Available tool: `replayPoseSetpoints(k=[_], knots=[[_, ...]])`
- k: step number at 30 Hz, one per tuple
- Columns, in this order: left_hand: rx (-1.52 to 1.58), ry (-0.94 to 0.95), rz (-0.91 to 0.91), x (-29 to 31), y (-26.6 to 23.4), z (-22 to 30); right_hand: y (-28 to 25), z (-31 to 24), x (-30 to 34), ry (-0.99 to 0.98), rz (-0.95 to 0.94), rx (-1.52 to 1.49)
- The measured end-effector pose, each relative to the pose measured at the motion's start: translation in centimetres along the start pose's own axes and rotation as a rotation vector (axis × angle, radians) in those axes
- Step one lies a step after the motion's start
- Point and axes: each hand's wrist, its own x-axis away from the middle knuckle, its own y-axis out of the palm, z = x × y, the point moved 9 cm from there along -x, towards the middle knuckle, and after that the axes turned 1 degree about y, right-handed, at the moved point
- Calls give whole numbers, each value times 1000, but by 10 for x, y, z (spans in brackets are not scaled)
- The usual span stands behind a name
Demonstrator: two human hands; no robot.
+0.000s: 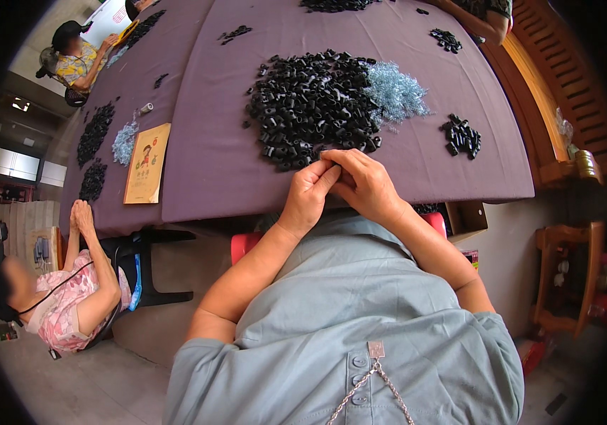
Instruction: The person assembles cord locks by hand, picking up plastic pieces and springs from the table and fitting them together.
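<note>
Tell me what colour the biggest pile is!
The biggest pile is black; the head view shows it.

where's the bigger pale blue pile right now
In the head view, the bigger blue pile sits right of centre on the purple tablecloth, against the right side of the large black heap.

A short-sleeved grey-blue shirt [349,304] (with three buttons [359,362], apparently) and a twisted silver chain [393,391] are worn.

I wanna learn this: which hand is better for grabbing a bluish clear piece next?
Probably the right hand: it looks nearer the bluish clear pieces, heaped at the right side of the black tubular pieces. The left hand sits farther left.
</note>
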Motion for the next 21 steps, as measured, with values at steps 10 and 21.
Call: replayPoseSetpoints(k=[10, 21], knots=[[-111, 2, 8, -2, -3, -6, -2, -5, -2, -156, -70, 207], [-132, 21, 18, 0, -4, -4, 2, -1, 2, -158, -35, 150]])
